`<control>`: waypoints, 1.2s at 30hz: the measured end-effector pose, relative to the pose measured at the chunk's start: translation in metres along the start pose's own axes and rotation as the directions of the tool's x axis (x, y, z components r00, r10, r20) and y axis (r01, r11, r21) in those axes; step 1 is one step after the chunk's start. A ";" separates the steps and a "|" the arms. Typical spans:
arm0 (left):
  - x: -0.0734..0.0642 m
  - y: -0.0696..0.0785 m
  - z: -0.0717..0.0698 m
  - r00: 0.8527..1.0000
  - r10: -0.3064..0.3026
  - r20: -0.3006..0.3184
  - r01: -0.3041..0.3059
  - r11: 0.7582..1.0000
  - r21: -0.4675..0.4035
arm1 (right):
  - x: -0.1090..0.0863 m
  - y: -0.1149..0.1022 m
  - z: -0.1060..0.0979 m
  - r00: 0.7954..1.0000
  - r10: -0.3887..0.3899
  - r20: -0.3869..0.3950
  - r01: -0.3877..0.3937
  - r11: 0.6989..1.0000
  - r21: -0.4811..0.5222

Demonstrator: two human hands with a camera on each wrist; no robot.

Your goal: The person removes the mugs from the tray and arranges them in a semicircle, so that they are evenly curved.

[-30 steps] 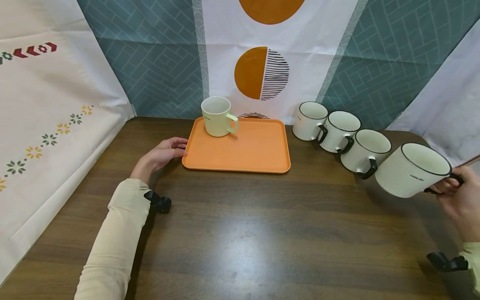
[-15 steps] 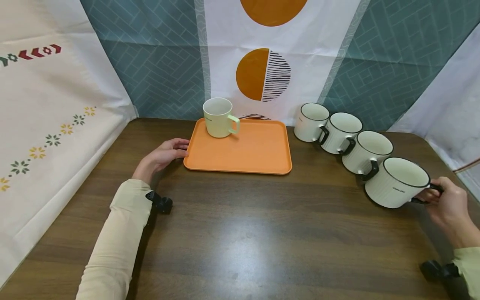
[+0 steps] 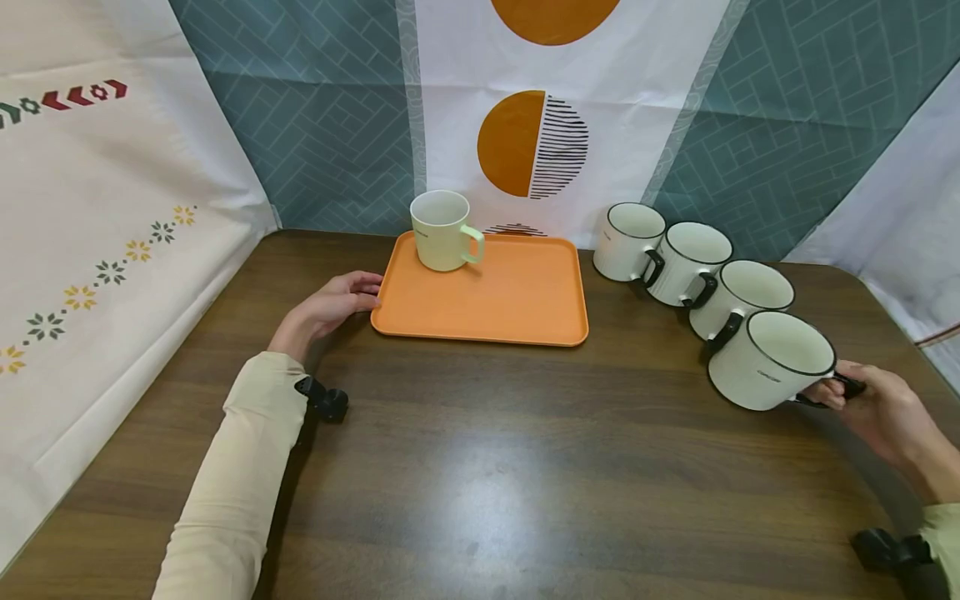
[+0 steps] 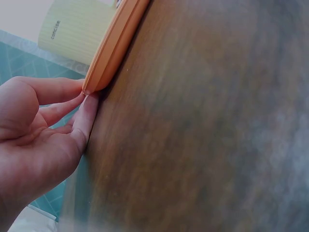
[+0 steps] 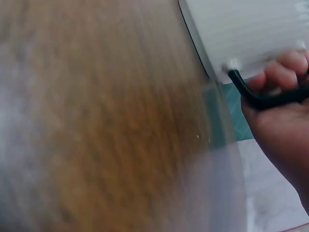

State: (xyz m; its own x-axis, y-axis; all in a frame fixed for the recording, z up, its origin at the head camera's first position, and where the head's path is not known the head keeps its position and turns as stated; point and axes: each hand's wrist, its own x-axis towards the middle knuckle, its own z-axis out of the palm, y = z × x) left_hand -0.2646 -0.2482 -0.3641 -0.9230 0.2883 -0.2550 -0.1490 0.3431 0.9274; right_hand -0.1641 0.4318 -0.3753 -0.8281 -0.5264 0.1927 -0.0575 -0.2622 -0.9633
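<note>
My left hand is at the left edge of an orange tray. In the left wrist view its thumb and a finger meet at the tray's rim, pinching it. On the tray's back left stands a pale green mug with its handle to the right. My right hand grips the black handle of a large white mug with a dark rim. The mug tilts slightly leftward and overlaps another white mug behind it. In the right wrist view fingers curl through the handle.
Two more white mugs with black handles, one farther back and one beside it, continue the diagonal row. The brown wooden table spreads in front. A patterned cloth hangs behind, with white cloths at the sides.
My right hand has carried the large white mug leftward, first down and closer to the row, and it now overlaps the neighbouring mug. The left hand stays at the tray's edge.
</note>
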 end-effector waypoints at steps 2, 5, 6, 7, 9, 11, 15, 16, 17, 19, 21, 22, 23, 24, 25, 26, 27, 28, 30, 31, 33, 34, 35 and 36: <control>0.001 0.000 0.000 1.000 0.003 -0.004 -0.003 1.000 0.004 | 0.001 0.000 0.000 0.998 -0.008 0.063 0.010 1.000 -0.020; 0.001 0.000 0.000 1.000 -0.002 -0.008 0.002 1.000 0.002 | 0.002 0.001 0.002 0.994 -0.044 0.099 0.047 0.999 -0.027; 0.002 -0.001 0.000 1.000 -0.006 -0.009 0.006 1.000 0.000 | 0.002 0.001 0.002 0.993 -0.061 0.098 0.064 0.998 -0.025; 0.002 -0.001 0.000 1.000 -0.011 -0.011 0.011 1.000 0.002 | 0.001 0.002 0.003 0.993 -0.077 0.090 0.081 0.996 -0.042; 0.001 -0.001 0.000 1.000 -0.016 -0.011 0.016 1.000 -0.001 | -0.001 0.001 0.005 0.995 -0.092 0.044 0.096 0.991 -0.091; 0.002 -0.001 0.000 1.000 -0.023 -0.013 0.023 1.000 0.003 | -0.003 0.000 0.008 0.995 -0.095 -0.015 0.091 0.980 -0.175; 0.001 -0.002 0.000 0.999 -0.030 -0.024 0.030 0.999 0.012 | -0.004 -0.003 0.012 0.990 -0.097 -0.098 0.067 0.959 -0.274; 0.001 -0.002 0.000 0.999 -0.031 -0.025 0.031 0.999 0.015 | -0.004 -0.004 0.013 0.989 -0.091 -0.113 0.054 0.955 -0.293; 0.001 -0.002 0.000 0.999 -0.031 -0.027 0.031 0.999 0.014 | -0.004 -0.005 0.014 0.988 -0.087 -0.126 0.044 0.951 -0.307; 0.001 -0.001 0.001 0.999 -0.030 -0.028 0.030 0.999 0.015 | -0.004 -0.007 0.016 0.987 -0.069 -0.142 0.018 0.944 -0.329; 0.000 0.000 0.002 0.999 -0.029 -0.026 0.029 1.000 0.012 | -0.003 -0.009 0.019 0.987 -0.049 -0.152 -0.008 0.936 -0.351; 0.000 0.000 0.002 0.999 -0.027 -0.024 0.028 1.000 0.013 | -0.003 -0.010 0.021 0.987 -0.039 -0.155 -0.019 0.934 -0.356; 0.000 0.001 0.003 0.999 -0.028 -0.025 0.029 1.000 0.010 | -0.003 -0.011 0.022 0.987 -0.031 -0.156 -0.029 0.930 -0.365; 0.000 0.001 0.003 0.999 -0.027 -0.026 0.027 1.000 0.009 | -0.003 -0.012 0.024 0.987 -0.023 -0.156 -0.039 0.922 -0.384; 0.000 0.001 0.003 0.999 -0.028 -0.028 0.028 1.000 0.006 | -0.002 -0.012 0.026 0.987 -0.016 -0.159 -0.048 0.919 -0.391; 0.000 0.001 0.003 0.999 -0.026 -0.028 0.026 1.000 0.005 | -0.002 -0.013 0.029 0.987 -0.008 -0.163 -0.060 0.911 -0.407; 0.000 0.002 0.003 0.999 -0.024 -0.028 0.024 1.000 0.005 | -0.001 -0.013 0.031 0.985 -0.001 -0.172 -0.075 0.899 -0.432; 0.001 0.001 0.003 0.999 -0.022 -0.028 0.022 1.000 0.006 | 0.000 -0.013 0.034 0.983 0.008 -0.183 -0.093 0.884 -0.457; 0.000 0.001 0.002 0.999 -0.025 -0.027 0.026 1.000 0.010 | 0.001 -0.012 0.039 0.979 0.026 -0.204 -0.129 0.851 -0.509; 0.000 0.000 0.002 0.999 -0.027 -0.026 0.027 1.000 0.010 | 0.002 -0.012 0.042 0.977 0.032 -0.213 -0.140 0.846 -0.515; 0.000 0.000 0.002 0.999 -0.029 -0.023 0.029 1.000 0.012 | 0.003 -0.010 0.045 0.976 0.031 -0.215 -0.139 0.850 -0.508; 0.000 -0.001 0.002 0.999 -0.031 -0.023 0.031 0.999 0.011 | 0.003 -0.009 0.047 0.977 0.030 -0.212 -0.132 0.864 -0.486; -0.001 -0.001 0.002 0.999 -0.033 -0.024 0.033 0.999 0.009 | 0.003 -0.007 0.048 0.978 0.025 -0.207 -0.121 0.876 -0.467; -0.001 -0.001 0.002 0.999 -0.031 -0.025 0.031 0.999 0.010 | 0.003 -0.006 0.048 0.980 0.019 -0.198 -0.107 0.890 -0.443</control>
State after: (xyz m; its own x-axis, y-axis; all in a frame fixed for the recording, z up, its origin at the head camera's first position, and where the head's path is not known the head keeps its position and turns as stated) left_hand -0.2632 -0.2473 -0.3653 -0.9265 0.2551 -0.2765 -0.1740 0.3610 0.9162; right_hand -0.1397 0.3925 -0.3596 -0.9230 -0.3611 0.1333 -0.2096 0.1812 -0.9609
